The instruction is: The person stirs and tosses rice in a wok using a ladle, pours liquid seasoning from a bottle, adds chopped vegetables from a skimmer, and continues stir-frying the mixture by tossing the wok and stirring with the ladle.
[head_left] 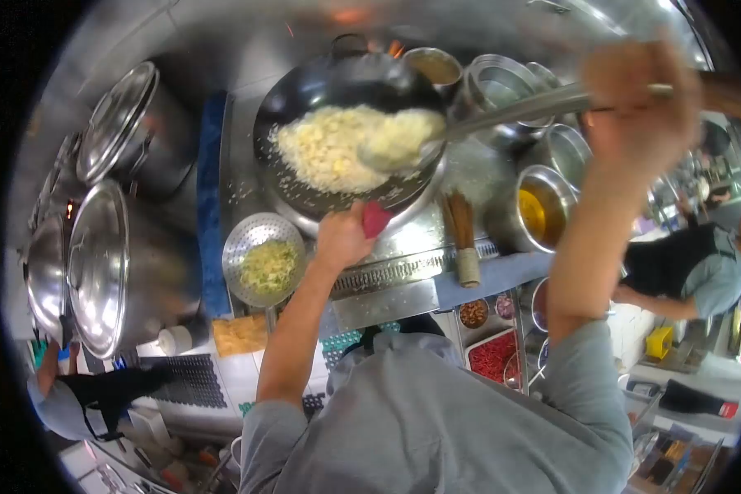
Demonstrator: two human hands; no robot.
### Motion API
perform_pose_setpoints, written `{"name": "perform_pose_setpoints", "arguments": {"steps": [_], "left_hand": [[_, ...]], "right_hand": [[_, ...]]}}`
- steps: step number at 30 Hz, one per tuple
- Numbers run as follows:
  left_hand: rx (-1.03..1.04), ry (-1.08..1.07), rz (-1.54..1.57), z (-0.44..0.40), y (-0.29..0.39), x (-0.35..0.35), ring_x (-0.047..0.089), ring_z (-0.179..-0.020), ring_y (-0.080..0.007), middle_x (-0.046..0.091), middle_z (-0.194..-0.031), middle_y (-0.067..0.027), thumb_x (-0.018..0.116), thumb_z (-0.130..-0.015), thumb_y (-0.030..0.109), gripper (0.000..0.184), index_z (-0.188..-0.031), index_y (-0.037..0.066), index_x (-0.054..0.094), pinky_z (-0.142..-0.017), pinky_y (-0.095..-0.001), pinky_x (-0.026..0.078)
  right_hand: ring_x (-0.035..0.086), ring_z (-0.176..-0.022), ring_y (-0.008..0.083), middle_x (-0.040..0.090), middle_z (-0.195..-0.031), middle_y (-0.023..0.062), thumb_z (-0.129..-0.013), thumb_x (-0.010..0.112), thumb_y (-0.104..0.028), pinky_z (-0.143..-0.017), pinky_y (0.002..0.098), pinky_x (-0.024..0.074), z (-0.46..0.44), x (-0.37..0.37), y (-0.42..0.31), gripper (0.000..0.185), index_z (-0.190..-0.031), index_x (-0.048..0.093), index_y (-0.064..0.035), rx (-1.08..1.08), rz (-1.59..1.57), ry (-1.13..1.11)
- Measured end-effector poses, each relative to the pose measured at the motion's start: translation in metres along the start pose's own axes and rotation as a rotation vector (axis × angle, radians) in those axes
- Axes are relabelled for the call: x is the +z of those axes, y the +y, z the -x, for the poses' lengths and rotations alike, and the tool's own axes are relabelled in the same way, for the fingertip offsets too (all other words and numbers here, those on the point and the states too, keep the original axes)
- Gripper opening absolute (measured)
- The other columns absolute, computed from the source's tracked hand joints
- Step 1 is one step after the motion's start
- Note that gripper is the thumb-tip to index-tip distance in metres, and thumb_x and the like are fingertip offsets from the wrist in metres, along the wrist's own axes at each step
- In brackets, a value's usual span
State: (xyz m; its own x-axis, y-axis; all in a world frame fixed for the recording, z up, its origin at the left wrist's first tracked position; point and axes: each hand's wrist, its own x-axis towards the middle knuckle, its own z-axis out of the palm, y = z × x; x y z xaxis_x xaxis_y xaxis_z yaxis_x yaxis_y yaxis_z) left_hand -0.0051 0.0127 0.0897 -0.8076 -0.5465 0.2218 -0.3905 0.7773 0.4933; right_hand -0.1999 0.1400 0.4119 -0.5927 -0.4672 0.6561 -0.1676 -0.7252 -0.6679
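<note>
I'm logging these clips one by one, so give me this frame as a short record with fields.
Left grip: on red pad at wok's near edge
Right grip: on ladle handle, blurred
Wok: holds rice-like grains, pale yellow
Ladle bowl: loaded, over wok
Left of wok: perforated strainer holding shredded greens
Right of wok: bristle brush, pot of yellow liquid
Others: person at right, another at left
</note>
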Motion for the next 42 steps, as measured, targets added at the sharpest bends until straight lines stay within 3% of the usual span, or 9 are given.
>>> {"name": "perform_pose_setpoints", "arguments": {"steps": [7,11,25,31,35,38,40,41,42], "left_hand": [[0.086,0.294,0.022,0.049,0.036,-0.02,0.062,-0.084,-0.0345,0.064,-0.097,-0.0127,0.075,-0.072,0.019,0.042,-0.107,0.005,0.056,-0.075,-0.0421,0.049],[-0.612,-0.089,0.689,0.136,0.057,0.005,0.063,-0.093,-0.0346,0.064,-0.103,-0.0181,0.074,-0.072,0.015,0.04,-0.106,0.004,0.055,-0.08,-0.0398,0.051],[-1.107,0.28,0.996,0.212,0.105,0.011,0.059,-0.068,-0.0134,0.065,-0.08,-0.0048,0.072,-0.081,0.012,0.023,-0.097,-0.001,0.063,-0.062,-0.0289,0.049],[-1.09,0.189,0.898,0.21,0.115,0.015,0.06,-0.071,-0.0109,0.065,-0.082,-0.0034,0.07,-0.083,0.012,0.02,-0.099,0.0,0.065,-0.062,-0.0285,0.049],[-0.901,0.323,0.812,0.175,0.107,0.019,0.063,-0.073,-0.0139,0.068,-0.084,-0.0075,0.071,-0.081,0.013,0.025,-0.101,0.0,0.065,-0.066,-0.0301,0.051],[-0.884,0.173,0.68,0.15,0.099,0.009,0.067,-0.08,-0.0189,0.069,-0.089,-0.0122,0.072,-0.079,0.011,0.028,-0.103,0.0,0.065,-0.072,-0.0321,0.051],[-0.733,0.27,0.585,0.147,0.096,0.002,0.066,-0.083,-0.0206,0.068,-0.094,-0.0135,0.073,-0.078,0.011,0.029,-0.103,0.0,0.064,-0.074,-0.0324,0.051],[-0.643,0.341,0.548,0.136,0.088,0.004,0.066,-0.085,-0.0215,0.068,-0.097,-0.0141,0.073,-0.077,0.012,0.03,-0.102,0.0,0.064,-0.075,-0.0325,0.05],[-0.589,0.428,0.502,0.134,0.071,0.014,0.064,-0.089,-0.027,0.066,-0.101,-0.0151,0.073,-0.073,0.008,0.032,-0.102,0.001,0.062,-0.078,-0.0352,0.049]], "right_hand": [[0.05,-0.054,0.0157,0.054,-0.074,0.0089,-0.092,0.046,-0.02,-0.052,0.0331,0.0443,0.05,-0.057,0.152,0.029,-0.115,0.048,-0.0024,0.13,-0.145,-0.03],[0.041,-0.045,0.0115,0.031,-0.053,-0.0017,-0.089,0.056,-0.006,-0.04,0.0274,0.0303,0.023,-0.005,0.209,0.029,-0.067,0.038,-0.0076,0.153,0.147,0.088],[0.035,-0.042,0.0089,0.033,-0.05,-0.0021,-0.088,0.055,-0.004,-0.042,0.0252,0.026,-0.023,-0.019,0.187,0.032,-0.061,0.039,-0.0079,0.168,-0.233,-0.239],[0.039,-0.043,0.0074,0.043,-0.055,-0.0018,-0.083,0.064,-0.003,-0.041,0.0233,0.0267,-0.023,0.015,0.232,0.024,-0.063,0.05,-0.0031,0.403,-0.244,-0.149],[0.042,-0.043,0.0065,0.047,-0.054,-0.0035,-0.084,0.064,-0.006,-0.041,0.0219,0.0278,-0.009,0.015,0.219,0.012,-0.074,0.063,0.0,-0.016,-0.058,-0.031],[0.05,-0.046,0.0126,0.05,-0.051,0.0019,-0.079,0.068,-0.01,-0.045,0.0264,0.0378,-0.024,0.015,0.278,0.026,-0.06,0.05,-0.0087,0.283,-0.01,-0.226],[0.05,-0.047,0.012,0.05,-0.052,0.0017,-0.08,0.064,-0.007,-0.046,0.026,0.038,-0.05,-0.004,0.259,0.027,-0.058,0.049,-0.0069,-0.043,0.297,-0.344],[0.05,-0.047,0.0111,0.05,-0.054,0.0012,-0.081,0.062,-0.005,-0.045,0.0254,0.0373,-0.062,-0.021,0.249,0.026,-0.059,0.049,-0.0053,-0.605,0.713,-0.419],[0.049,-0.047,0.0098,0.049,-0.055,0.0014,-0.085,0.057,-0.004,-0.044,0.0245,0.0362,-0.042,-0.011,0.192,0.021,-0.065,0.05,-0.0032,-0.096,0.378,-0.124]]}}
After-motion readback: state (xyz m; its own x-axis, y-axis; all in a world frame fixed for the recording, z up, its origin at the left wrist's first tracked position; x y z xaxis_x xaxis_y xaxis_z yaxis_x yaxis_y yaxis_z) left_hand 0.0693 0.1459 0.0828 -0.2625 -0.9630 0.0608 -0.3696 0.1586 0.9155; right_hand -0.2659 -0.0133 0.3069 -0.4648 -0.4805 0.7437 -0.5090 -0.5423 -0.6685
